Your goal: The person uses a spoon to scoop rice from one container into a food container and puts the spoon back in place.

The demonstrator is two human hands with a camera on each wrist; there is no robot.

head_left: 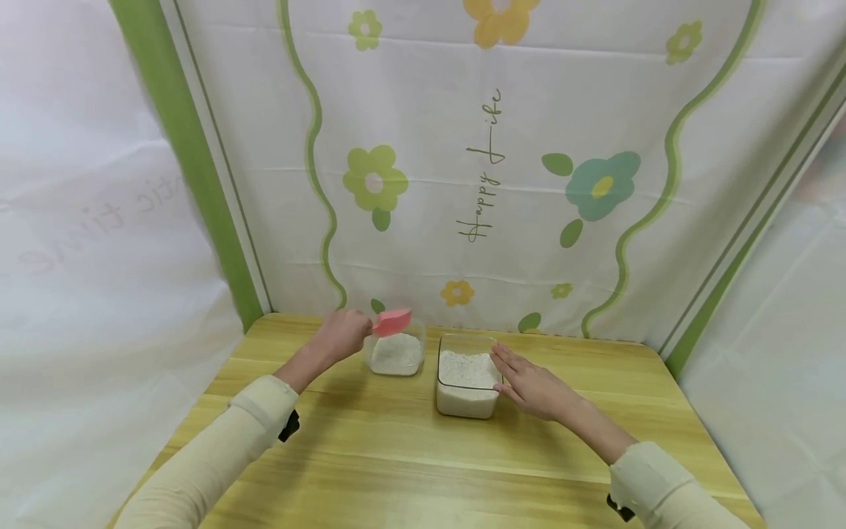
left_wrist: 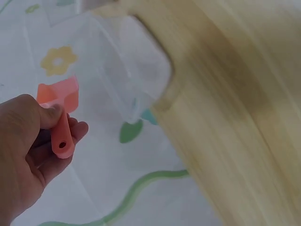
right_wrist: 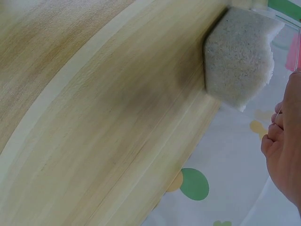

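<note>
My left hand (head_left: 345,334) holds a pink scoop (head_left: 393,322) by its handle, thumb on top. The scoop is raised above a small clear container (head_left: 418,363) with white contents at its bottom. In the left wrist view, the scoop (left_wrist: 66,94) is tilted, and what is in its bowl cannot be made out. To the right stands a larger clear container (head_left: 466,339), well filled with a white, grainy substance (right_wrist: 240,56). My right hand (head_left: 534,383) rests against that container's right side, its fingers fairly straight at the rim.
Both containers stand near the back edge of a wooden table (head_left: 396,455), with a small gap between them. Right behind hangs a white curtain (head_left: 423,257) with printed flowers. More white fabric (head_left: 86,308) closes off the left side, and the right side too.
</note>
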